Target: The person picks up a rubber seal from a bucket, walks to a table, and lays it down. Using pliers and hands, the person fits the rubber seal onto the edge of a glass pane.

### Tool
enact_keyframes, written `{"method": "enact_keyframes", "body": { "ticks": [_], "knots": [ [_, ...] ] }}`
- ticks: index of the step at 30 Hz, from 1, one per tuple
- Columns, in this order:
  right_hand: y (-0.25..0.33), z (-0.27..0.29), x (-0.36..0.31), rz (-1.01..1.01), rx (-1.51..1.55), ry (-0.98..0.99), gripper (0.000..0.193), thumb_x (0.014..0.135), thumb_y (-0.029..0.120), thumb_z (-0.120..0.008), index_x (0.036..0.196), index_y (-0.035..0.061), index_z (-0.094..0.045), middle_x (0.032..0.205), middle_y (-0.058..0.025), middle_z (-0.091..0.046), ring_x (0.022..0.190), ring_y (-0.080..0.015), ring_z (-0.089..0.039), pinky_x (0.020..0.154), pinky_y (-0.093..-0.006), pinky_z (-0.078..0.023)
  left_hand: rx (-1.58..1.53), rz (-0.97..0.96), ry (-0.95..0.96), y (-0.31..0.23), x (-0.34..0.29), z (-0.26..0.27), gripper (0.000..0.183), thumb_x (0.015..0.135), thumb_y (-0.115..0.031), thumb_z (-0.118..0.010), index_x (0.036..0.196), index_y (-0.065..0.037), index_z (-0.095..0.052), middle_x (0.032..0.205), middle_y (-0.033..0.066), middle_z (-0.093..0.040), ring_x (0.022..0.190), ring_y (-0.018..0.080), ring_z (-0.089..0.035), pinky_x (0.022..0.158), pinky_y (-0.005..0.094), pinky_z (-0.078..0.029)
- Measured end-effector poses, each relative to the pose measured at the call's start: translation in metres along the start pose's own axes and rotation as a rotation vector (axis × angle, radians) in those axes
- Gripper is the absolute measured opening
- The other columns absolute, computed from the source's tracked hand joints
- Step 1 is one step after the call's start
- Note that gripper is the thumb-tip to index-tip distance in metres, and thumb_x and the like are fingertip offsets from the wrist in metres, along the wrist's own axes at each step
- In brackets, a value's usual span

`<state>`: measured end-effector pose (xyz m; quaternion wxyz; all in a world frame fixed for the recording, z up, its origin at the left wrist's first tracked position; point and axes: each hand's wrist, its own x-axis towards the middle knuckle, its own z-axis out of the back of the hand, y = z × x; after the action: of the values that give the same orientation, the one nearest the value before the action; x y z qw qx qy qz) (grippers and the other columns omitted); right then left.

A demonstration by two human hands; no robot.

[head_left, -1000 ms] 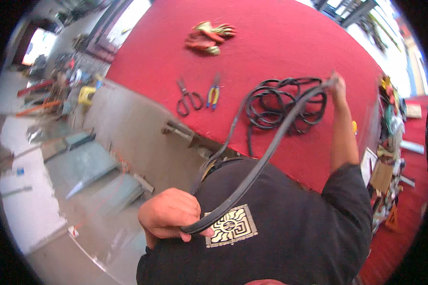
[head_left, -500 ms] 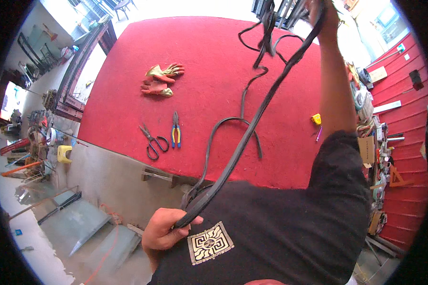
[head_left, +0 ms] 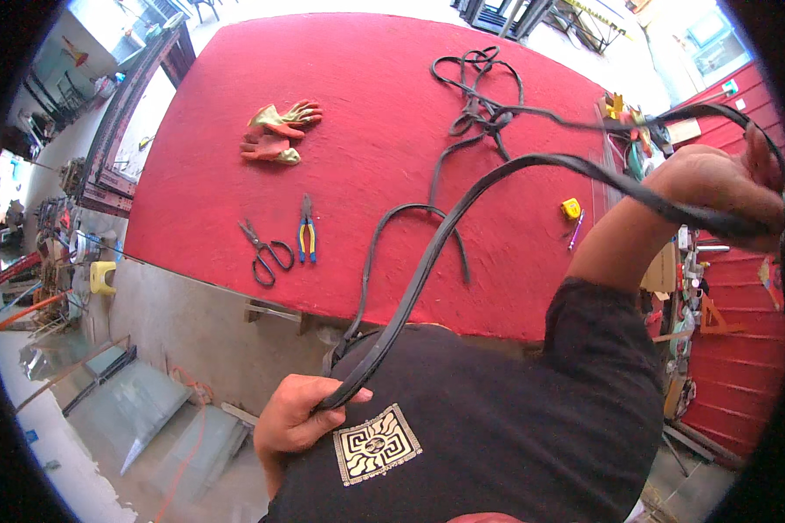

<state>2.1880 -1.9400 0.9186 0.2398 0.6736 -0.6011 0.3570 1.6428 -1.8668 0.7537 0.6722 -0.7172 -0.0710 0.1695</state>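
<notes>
A long black rubber strip [head_left: 427, 261] runs in a slack arc from my left hand [head_left: 301, 418] up to my right hand [head_left: 724, 192]. My left hand, low in front of my shirt, is closed round it with the thumb on top. Raised at the far right, my right hand also grips the strip, its fingers partly blurred. The strip loops beyond that hand and comes back to a tangled heap on the far right of the red table [head_left: 235, 200]. Another length curls over the table's near part and hangs past the near edge beside my left hand.
Scissors [head_left: 263, 253], pliers [head_left: 306, 231] and work gloves [head_left: 279, 132] lie on the table's left half. A yellow tape measure [head_left: 570, 208] and a purple pen [head_left: 576, 231] are near its right edge. Glass panes [head_left: 139, 410] lean low at the left; shelves of clutter line the right wall.
My right hand has swung from the top down to the far right, drawing the strip into an arc. The tangled length now rests on the table. My left hand keeps its hold.
</notes>
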Motion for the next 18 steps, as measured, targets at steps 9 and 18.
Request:
{"method": "enact_keyframes", "body": {
  "ticks": [9, 18],
  "knots": [
    [-0.002, 0.067, -0.122, -0.48, -0.263, 0.722, 0.032, 0.107, 0.032, -0.056, 0.105, 0.0014, -0.067, 0.072, -0.0034, -0.066, 0.067, -0.0117, -0.063, 0.069, -0.0285, -0.054, 0.092, 0.059, 0.075, -0.005, 0.009, 0.009, 0.033, 0.087, -0.008, -0.07, 0.119, -0.003, -0.072, 0.081, 0.0107, -0.07, 0.069, 0.0229, -0.067, 0.067, 0.0326, -0.051],
    [0.063, 0.222, -0.251, -0.798, -0.267, 2.324, 0.019, 0.088, 0.026, -0.067, 0.103, 0.0153, -0.074, 0.099, -0.014, -0.074, 0.098, -0.035, -0.07, 0.083, -0.0492, -0.055, 0.083, 0.077, 0.037, -0.003, 0.013, 0.004, 0.033, 0.09, -0.013, -0.069, 0.122, -0.003, -0.072, 0.073, 0.0077, -0.064, 0.063, 0.0224, -0.061, 0.062, 0.0324, -0.048]
  ]
}}
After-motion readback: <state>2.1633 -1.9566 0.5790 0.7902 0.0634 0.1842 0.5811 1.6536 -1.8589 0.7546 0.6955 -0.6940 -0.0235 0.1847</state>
